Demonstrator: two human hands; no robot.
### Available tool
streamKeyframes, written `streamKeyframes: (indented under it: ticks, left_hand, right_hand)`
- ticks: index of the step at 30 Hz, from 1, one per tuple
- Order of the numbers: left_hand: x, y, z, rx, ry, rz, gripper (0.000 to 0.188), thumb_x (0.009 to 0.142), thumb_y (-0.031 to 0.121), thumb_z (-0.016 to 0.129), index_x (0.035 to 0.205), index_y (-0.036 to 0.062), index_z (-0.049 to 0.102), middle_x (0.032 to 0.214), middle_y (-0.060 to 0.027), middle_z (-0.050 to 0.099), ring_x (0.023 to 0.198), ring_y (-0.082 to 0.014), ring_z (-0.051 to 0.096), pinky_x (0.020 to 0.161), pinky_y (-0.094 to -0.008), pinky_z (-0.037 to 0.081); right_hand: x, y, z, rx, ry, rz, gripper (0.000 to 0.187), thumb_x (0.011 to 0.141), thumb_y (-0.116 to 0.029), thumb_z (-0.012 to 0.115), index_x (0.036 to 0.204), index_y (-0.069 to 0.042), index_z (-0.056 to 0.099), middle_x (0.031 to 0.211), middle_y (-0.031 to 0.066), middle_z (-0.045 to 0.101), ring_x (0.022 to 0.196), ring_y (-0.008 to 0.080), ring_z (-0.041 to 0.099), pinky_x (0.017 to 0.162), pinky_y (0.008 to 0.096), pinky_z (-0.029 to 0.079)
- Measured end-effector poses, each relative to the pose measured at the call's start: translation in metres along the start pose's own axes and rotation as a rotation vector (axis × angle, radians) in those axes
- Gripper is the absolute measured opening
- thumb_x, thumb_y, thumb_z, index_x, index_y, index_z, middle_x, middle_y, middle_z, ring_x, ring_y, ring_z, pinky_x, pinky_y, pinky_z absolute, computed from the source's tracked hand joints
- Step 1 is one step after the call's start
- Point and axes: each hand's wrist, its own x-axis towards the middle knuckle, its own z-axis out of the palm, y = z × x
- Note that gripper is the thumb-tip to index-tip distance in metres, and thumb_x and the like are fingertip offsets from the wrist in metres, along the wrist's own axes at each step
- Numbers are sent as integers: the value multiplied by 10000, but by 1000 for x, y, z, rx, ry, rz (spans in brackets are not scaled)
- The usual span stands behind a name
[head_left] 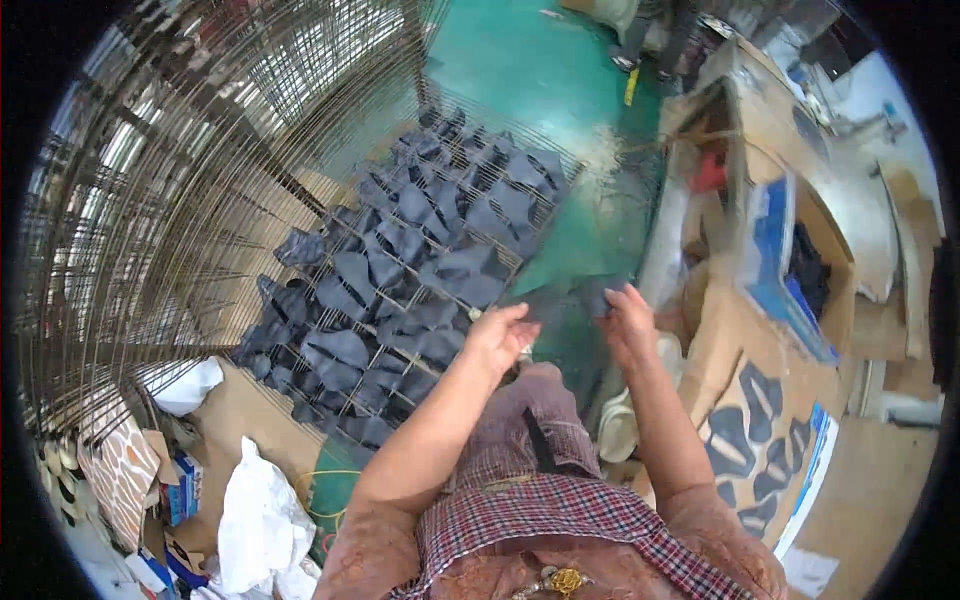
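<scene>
Stretched between my two hands is a thin dark grey cut piece, smeared by motion, in the shape of a shoe-upper part. My left hand pinches its left end, while my right hand grips the right end between thumb and fingers. Left of my hands stands a wire rack whose lower shelf carries many similar dark pieces, laid in rows over the wires. More dark flat pieces lie on a cardboard-covered surface beside my right forearm.
Tall stacked wire shelves rise at the left. A blue box with dark contents sits in an open carton at the right. White plastic bags lie lower left. Another person's legs show at the top, on the green floor.
</scene>
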Motion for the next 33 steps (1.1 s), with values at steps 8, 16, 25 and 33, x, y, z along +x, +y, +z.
streamKeyframes:
  ticks: [8, 16, 25, 33]
  left_hand:
    - [182, 152, -23, -162, 318, 343, 103, 733, 20, 562, 782, 41, 474, 692, -91, 543, 540, -215, 532, 538, -325, 495]
    - [322, 234, -5, -170, 377, 596, 311, 752, 1, 542, 1002, 73, 371, 842, -67, 501, 723, -206, 515, 690, -382, 466]
    - [417, 178, -41, -167, 527, 347, 190, 776, 5, 488, 931, 3, 378, 903, -145, 465, 817, -326, 527, 700, -416, 474]
    - [283, 137, -48, -65, 337, 373, 392, 766, 42, 495, 1117, -17, 331, 1007, -181, 484, 874, -324, 529, 769, -396, 448]
  right_hand:
    - [281, 41, 143, -104, -164, 269, 312, 698, -48, 563, 992, -55, 460, 812, 33, 535, 648, 146, 518, 544, 293, 443]
    - [500, 91, 201, -303, -424, 144, 257, 715, -52, 566, 965, -29, 512, 823, 43, 574, 746, 141, 544, 624, 276, 432]
    - [564, 147, 116, -1139, -223, -333, 344, 652, -156, 604, 966, -27, 548, 858, 164, 593, 784, 265, 577, 712, 324, 446]
    - [398, 79, 17, -801, -209, -311, 216, 716, -121, 579, 904, -22, 542, 720, 61, 567, 645, 106, 516, 608, 237, 429]
